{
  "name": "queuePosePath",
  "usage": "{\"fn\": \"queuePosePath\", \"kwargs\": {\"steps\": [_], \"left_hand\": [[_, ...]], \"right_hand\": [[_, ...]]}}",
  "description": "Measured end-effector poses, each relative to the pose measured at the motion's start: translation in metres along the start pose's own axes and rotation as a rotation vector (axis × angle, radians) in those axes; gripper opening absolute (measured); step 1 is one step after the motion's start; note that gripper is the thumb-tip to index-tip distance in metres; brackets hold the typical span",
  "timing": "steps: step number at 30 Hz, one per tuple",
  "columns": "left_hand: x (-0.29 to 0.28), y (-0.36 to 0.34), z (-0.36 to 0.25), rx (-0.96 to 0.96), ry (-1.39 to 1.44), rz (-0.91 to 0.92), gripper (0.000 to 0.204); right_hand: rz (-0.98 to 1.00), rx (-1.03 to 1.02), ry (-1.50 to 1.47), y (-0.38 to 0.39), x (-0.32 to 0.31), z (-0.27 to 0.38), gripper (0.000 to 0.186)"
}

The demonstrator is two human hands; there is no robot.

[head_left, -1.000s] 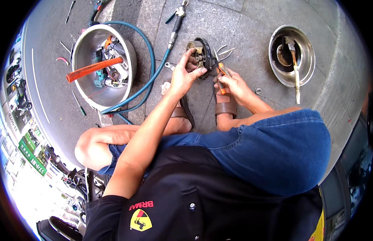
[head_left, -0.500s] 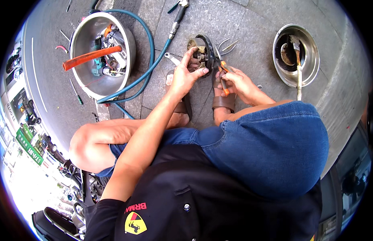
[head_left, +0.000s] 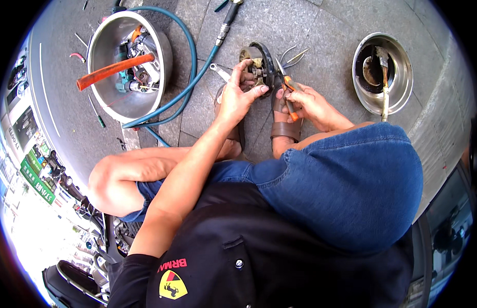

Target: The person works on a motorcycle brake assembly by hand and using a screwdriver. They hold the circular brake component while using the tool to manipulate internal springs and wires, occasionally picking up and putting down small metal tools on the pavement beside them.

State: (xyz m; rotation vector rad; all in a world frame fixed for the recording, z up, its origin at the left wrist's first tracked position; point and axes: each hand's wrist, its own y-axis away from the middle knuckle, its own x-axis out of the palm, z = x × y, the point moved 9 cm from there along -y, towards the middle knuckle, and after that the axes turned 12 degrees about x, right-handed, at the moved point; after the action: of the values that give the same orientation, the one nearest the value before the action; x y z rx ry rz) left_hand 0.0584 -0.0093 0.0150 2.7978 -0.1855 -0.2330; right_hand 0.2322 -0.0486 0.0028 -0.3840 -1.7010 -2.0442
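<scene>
The left hand [head_left: 237, 99] gripped a dirty, round metal part [head_left: 254, 53] in front of the person's feet [head_left: 283, 139], fingers [head_left: 242, 65] and thumb pressed against it. The right hand [head_left: 314, 107] held orange-handled pliers [head_left: 289, 83], fingers around the handles, tips just beside the part. Leftward stood a steel bowl [head_left: 133, 106] of tools [head_left: 121, 53].

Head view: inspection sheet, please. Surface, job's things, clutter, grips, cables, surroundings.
Surface: grey stone paving.
Job's things: round black-rimmed metal part; orange-and-grey-handled metal pliers.
Clutter: large silver metal basin of tools, long orange bar sticking out over its rim; silver metal bowl with wooden-handled brush; grey metal ring-ended wrench.
Grips: left grip holds the part; right grip holds the pliers, nose near the rim, contact unclear.
Cables: teal hose looped beside the basin.
Surroundings: green signboard, far left.
</scene>
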Motion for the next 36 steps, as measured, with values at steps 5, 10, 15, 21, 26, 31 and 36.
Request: {"fn": "queuePosePath", "kwargs": {"steps": [5, 10, 15, 21, 26, 31, 36], "left_hand": [[0.0, 0.0, 0.0, -0.02, -0.031, 0.014, 0.08], [-0.003, 0.0, 0.003, -0.016, 0.027, -0.014, 0.081], [0.0, 0.0, 0.003, 0.012, -0.001, 0.028, 0.084], [-0.001, 0.0, 0.0, -0.017, -0.026, 0.019, 0.084], [0.0, -0.001, -0.001, -0.025, 0.027, 0.009, 0.083], [-0.001, 0.0, 0.0, -0.023, -0.001, 0.017, 0.082], [-0.003, 0.0, 0.004, -0.021, -0.029, 0.01, 0.082]], "right_hand": [[0.011, 0.001, 0.01, 0.0, -0.001, 0.001, 0.035], [0.006, 0.019, -0.009, 0.0, 0.0, 0.002, 0.032], [-0.01, 0.036, -0.015, 0.004, 0.001, 0.004, 0.033], [-0.022, -0.124, -0.004, -0.011, -0.003, -0.005, 0.03], [-0.038, -0.256, 0.055, -0.019, -0.005, -0.013, 0.024], [-0.113, -0.434, 0.106, -0.016, 0.001, -0.012, 0.022], [-0.169, -0.479, 0.175, -0.012, 0.004, -0.006, 0.023]]}}
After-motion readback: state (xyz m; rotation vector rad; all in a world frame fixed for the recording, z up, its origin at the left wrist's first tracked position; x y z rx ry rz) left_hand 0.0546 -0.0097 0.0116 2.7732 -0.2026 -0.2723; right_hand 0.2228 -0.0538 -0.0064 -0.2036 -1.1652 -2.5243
